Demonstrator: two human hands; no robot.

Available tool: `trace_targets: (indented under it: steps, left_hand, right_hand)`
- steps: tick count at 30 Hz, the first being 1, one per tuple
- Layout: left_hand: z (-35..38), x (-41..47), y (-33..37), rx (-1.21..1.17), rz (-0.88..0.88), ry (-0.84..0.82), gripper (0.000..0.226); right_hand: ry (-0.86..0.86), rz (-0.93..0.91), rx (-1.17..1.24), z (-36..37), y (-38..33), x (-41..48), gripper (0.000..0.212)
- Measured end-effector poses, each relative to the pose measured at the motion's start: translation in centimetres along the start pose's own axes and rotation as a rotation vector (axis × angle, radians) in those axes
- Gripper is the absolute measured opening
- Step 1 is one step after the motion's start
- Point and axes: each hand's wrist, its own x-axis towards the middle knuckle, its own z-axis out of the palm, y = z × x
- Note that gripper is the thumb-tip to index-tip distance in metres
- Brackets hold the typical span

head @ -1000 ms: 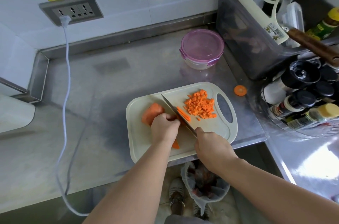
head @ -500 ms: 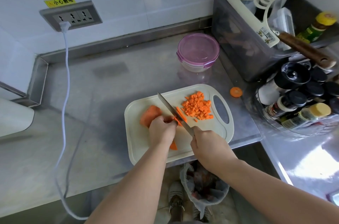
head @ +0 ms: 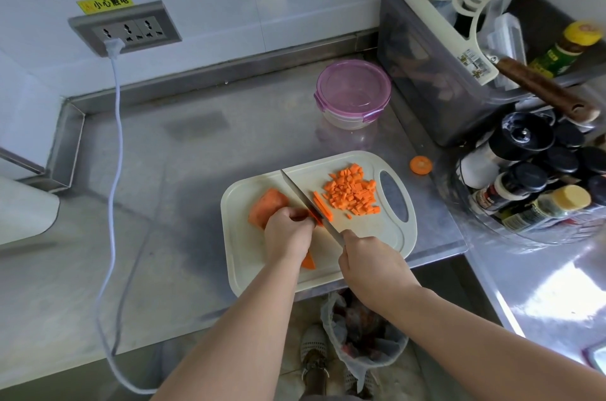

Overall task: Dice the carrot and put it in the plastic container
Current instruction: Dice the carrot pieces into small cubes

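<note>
Cutting board stays put; knife still slices carrot.

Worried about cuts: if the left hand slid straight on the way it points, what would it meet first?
Most likely the knife, whose blade lies right in front of the left hand across the carrot piece it grips. Whether they touch is unclear.

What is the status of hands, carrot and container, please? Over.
Left hand holds carrot on board, right hand grips knife. Diced pile on board. Lid on container, must open first.
</note>
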Motion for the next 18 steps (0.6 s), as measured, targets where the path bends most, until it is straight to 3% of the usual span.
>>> trace_targets:
  steps: [18]
  left_hand:
    - [-0.28,-0.09,0.02,0.019,0.029,-0.008,0.011]
  right_hand:
    - [-0.050,0.030,-0.047,0.78,0.24,1.00,0.024]
